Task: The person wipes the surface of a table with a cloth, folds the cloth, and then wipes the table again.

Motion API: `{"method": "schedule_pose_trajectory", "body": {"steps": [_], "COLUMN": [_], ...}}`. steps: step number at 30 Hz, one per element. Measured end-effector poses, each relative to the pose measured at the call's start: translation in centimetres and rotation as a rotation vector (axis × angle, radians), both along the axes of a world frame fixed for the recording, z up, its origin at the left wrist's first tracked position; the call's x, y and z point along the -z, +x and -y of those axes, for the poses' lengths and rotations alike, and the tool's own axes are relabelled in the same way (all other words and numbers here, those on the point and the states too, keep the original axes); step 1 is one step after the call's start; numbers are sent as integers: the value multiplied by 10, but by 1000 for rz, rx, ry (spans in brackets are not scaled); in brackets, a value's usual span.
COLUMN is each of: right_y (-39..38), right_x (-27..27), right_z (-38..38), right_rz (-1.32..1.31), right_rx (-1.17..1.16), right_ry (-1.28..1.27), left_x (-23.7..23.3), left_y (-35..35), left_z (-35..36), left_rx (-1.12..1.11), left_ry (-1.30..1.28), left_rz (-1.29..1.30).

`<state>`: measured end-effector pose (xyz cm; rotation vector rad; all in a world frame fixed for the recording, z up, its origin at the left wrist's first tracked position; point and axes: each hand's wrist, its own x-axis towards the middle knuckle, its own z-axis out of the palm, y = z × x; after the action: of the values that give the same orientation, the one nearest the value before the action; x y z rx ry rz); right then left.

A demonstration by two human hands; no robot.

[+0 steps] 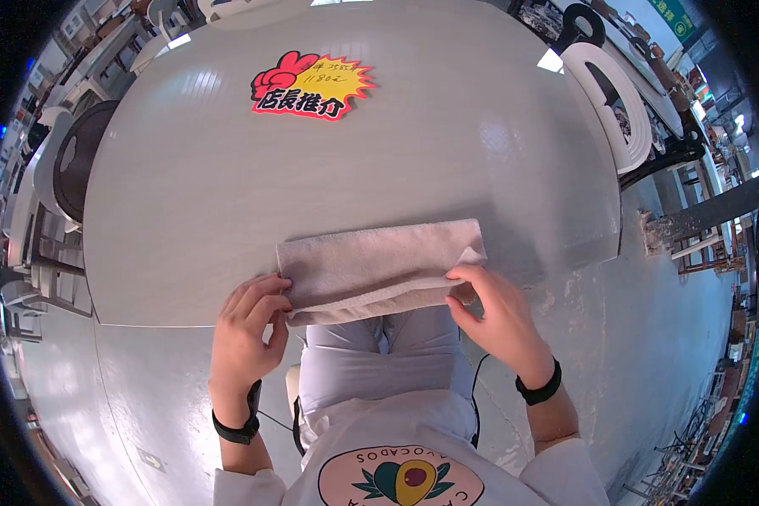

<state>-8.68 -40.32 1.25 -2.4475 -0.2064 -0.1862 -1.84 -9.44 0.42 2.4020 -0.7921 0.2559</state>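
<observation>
Guiding remotely, I seem mid-fold, left hand [249, 329] and right hand [504, 316] pinching opposite ends of the towel [379, 257], the next move calling for even tension

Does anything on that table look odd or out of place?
Only slightly: the towel sits a little askew, with a crumpled corner beside the right hand. The bright starburst sign lying on the table also looks a bit random. I see no spill.
</observation>
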Motion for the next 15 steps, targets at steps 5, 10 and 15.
{"method": "schedule_pose_trajectory", "body": {"steps": [5, 10, 15], "right_y": [-8, -13, 11], "right_x": [12, 10, 0], "right_z": [3, 7, 5], "right_rz": [155, 171, 224], "right_rx": [79, 180, -1], "right_ry": [141, 27, -57], "left_x": [-8, -5, 1], "left_y": [-3, -6, -7], "left_z": [2, 23, 33], "left_rx": [7, -30, 99], "left_ry": [78, 45, 55], "left_rz": [72, 152, 134]}}
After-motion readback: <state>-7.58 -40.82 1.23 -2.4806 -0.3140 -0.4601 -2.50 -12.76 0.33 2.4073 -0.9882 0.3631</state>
